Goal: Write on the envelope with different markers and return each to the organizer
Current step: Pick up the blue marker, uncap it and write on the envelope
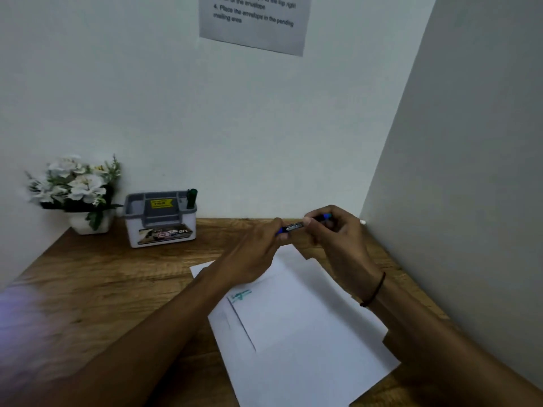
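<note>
A white envelope (pixel 282 312) lies on white paper on the wooden desk, with green writing near its upper left corner. Above its far end both hands hold a blue marker (pixel 293 226) level between them. My left hand (pixel 255 254) pinches the marker's left end, and my right hand (pixel 338 239) grips the right end, where a blue tip or cap shows. The grey and white organizer (pixel 160 218) stands at the back left of the desk, with a dark green marker (pixel 191 198) upright in its right slot.
A pot of white artificial flowers (pixel 78 192) stands left of the organizer in the corner. A wall panel (pixel 470 171) closes the right side. A printed instruction sheet (pixel 252 22) hangs on the back wall. The wooden desk (pixel 117 283) is bare at the left.
</note>
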